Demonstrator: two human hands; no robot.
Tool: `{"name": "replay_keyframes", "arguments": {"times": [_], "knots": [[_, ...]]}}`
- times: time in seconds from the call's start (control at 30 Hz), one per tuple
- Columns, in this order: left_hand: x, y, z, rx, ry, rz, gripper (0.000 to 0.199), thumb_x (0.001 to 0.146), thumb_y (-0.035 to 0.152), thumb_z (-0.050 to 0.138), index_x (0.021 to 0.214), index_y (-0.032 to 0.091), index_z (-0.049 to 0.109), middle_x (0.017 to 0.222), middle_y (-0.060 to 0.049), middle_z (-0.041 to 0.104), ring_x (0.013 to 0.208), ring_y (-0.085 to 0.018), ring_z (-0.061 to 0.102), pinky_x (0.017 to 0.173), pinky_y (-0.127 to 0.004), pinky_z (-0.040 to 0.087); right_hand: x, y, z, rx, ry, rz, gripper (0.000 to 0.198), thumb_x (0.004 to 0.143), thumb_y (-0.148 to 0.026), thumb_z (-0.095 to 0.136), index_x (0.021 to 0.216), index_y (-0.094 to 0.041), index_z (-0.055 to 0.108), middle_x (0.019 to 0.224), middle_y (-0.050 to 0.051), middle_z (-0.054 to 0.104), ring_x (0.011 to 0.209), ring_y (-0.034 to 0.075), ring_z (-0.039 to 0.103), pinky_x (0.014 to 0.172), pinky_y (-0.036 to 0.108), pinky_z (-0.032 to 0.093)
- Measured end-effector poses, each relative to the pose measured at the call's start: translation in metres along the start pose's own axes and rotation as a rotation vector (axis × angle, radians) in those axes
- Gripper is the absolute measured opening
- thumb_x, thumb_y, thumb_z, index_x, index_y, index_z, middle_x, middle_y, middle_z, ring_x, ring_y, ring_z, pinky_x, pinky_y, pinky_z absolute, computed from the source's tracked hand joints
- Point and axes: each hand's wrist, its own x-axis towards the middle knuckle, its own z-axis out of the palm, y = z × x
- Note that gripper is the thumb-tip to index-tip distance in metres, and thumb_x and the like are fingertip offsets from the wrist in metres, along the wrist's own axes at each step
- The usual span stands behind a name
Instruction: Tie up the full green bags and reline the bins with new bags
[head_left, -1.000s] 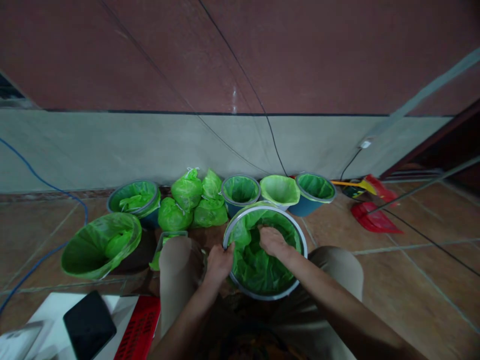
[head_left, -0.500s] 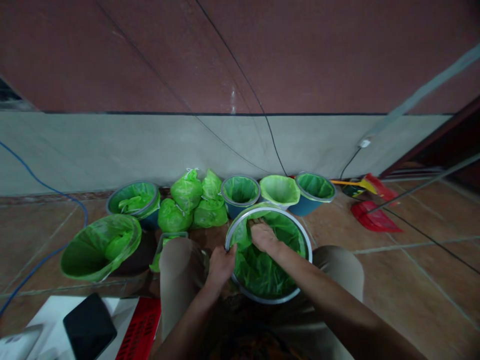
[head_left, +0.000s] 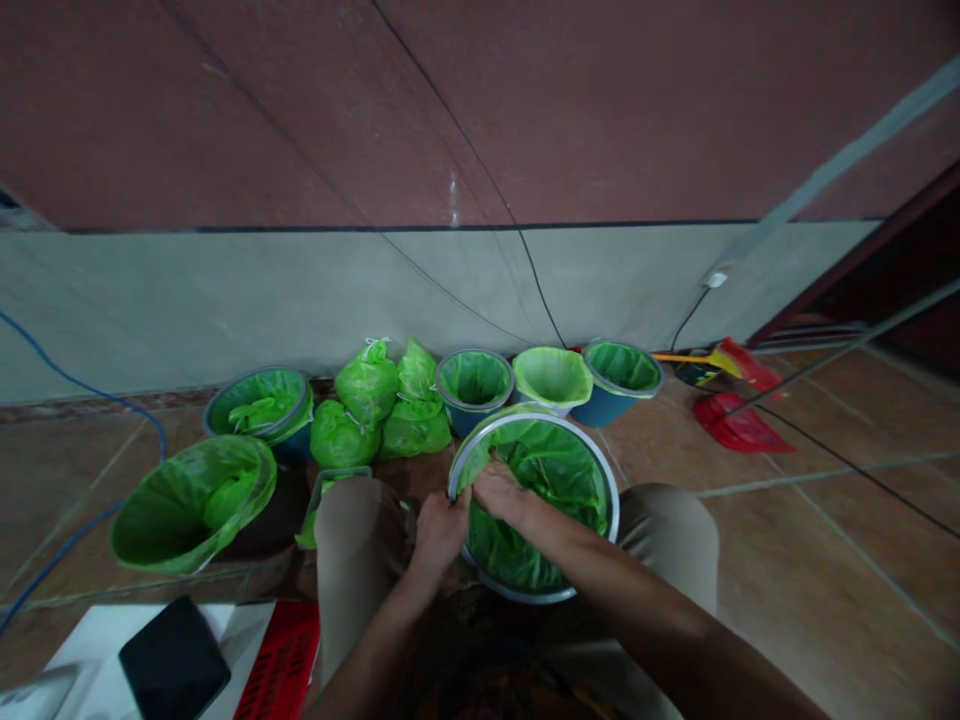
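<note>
A round bin [head_left: 606, 540] with a grey rim stands between my knees, lined with a crumpled green plastic bag [head_left: 559, 455]. My left hand [head_left: 442, 525] is closed around the bin's rim on its left side. Inside the mouth of the bin, my right hand [head_left: 501, 492] is bent against the left part of the liner, close to my left hand. Its fingers look curled on the plastic, though their tips are partly hidden and blurred.
Along the wall stand more lined bins [head_left: 475, 380] and several tied green bags [head_left: 367, 385]. Two lined bins [head_left: 195, 500] stand at left. A red dustpan [head_left: 739, 425] lies right. Lower left are a dark phone-like object [head_left: 175, 660] and a red printed sheet [head_left: 281, 660].
My right hand has moved left and slightly down inside the bin, nearer my left hand. My left hand stays on the rim. The view has shifted slightly.
</note>
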Motion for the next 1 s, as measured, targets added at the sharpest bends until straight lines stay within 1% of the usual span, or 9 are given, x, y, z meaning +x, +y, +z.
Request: {"name": "replay_keyframes", "arguments": {"times": [0.1,0.2,0.27,0.33,0.43,0.6,0.77,0.83,1.0], "knots": [[0.001,-0.003,-0.002,0.007,0.008,0.007,0.044,0.094,0.042,0.048,0.083,0.009,0.074,0.081,-0.015,0.073,0.08,-0.022,0.069,0.059,-0.025,0.038,-0.013,0.004,-0.007,-0.087,-0.085,-0.026,0.033,0.088,-0.005,0.046,0.109,-0.005,0.071,0.117,0.019,0.07,0.118,0.026,0.061,0.111,0.036,0.037],[0.004,-0.004,-0.003,0.031,0.017,-0.005,0.045,0.094,0.044,0.049,0.081,0.009,0.074,0.078,-0.015,0.073,0.078,-0.022,0.07,0.059,-0.025,0.038,-0.037,0.013,-0.002,-0.107,-0.191,0.017,0.028,0.081,-0.001,0.05,0.096,-0.003,0.074,0.099,0.019,0.074,0.098,0.025,0.069,0.093,0.03,0.049],[0.006,-0.005,-0.004,0.029,0.012,-0.016,0.045,0.094,0.044,0.049,0.083,0.008,0.074,0.078,-0.016,0.073,0.077,-0.022,0.07,0.059,-0.026,0.038,-0.053,0.015,0.008,-0.091,-0.242,0.048,0.025,0.08,-0.004,0.054,0.092,-0.006,0.075,0.093,0.017,0.075,0.088,0.024,0.071,0.079,0.027,0.052],[0.007,-0.006,-0.004,0.026,0.015,-0.018,0.045,0.094,0.044,0.049,0.084,0.007,0.074,0.079,-0.016,0.073,0.077,-0.023,0.07,0.059,-0.026,0.037,-0.067,0.016,0.02,-0.047,-0.316,0.071,0.025,0.08,-0.008,0.055,0.095,-0.009,0.075,0.094,0.016,0.075,0.086,0.024,0.071,0.07,0.025,0.051],[0.008,-0.007,-0.003,0.02,0.024,-0.013,0.044,0.094,0.044,0.05,0.084,0.008,0.074,0.078,-0.015,0.072,0.077,-0.022,0.07,0.059,-0.025,0.037,-0.077,0.015,0.028,0.024,-0.414,0.117,0.028,0.083,-0.013,0.053,0.102,-0.01,0.074,0.101,0.017,0.075,0.091,0.026,0.071,0.07,0.026,0.051],[0.009,-0.009,-0.002,0.009,0.015,0.008,0.044,0.094,0.045,0.051,0.08,0.01,0.073,0.073,-0.013,0.071,0.073,-0.021,0.068,0.058,-0.025,0.036,-0.073,0.028,0.007,0.052,-0.18,0.058,0.036,0.092,-0.019,0.046,0.119,-0.013,0.069,0.118,0.016,0.071,0.111,0.025,0.066,0.096,0.03,0.047],[0.01,-0.011,-0.001,-0.014,0.027,0.0,0.045,0.093,0.046,0.05,0.08,0.009,0.073,0.074,-0.013,0.07,0.07,-0.021,0.067,0.058,-0.026,0.036,-0.078,0.047,0.007,-0.148,-0.408,0.156,0.028,0.082,-0.002,0.052,0.098,-0.003,0.075,0.105,0.023,0.073,0.106,0.031,0.069,0.091,0.033,0.051],[0.011,-0.012,0.0,-0.003,0.03,-0.011,0.045,0.092,0.046,0.051,0.08,0.009,0.073,0.073,-0.013,0.07,0.07,-0.021,0.067,0.057,-0.026,0.036,-0.08,0.05,0.011,-0.139,-0.399,0.163,0.03,0.083,-0.002,0.05,0.1,-0.002,0.075,0.109,0.024,0.072,0.108,0.032,0.068,0.091,0.034,0.052],[0.015,-0.016,0.005,0.0,0.023,-0.014,0.044,0.092,0.044,0.052,0.076,0.009,0.071,0.07,-0.013,0.069,0.068,-0.021,0.066,0.056,-0.026,0.035,-0.062,0.058,-0.001,-0.053,-0.131,0.17,0.04,0.089,-0.011,0.047,0.126,-0.007,0.063,0.117,0.019,0.071,0.113,0.027,0.066,0.098,0.031,0.047]]}}
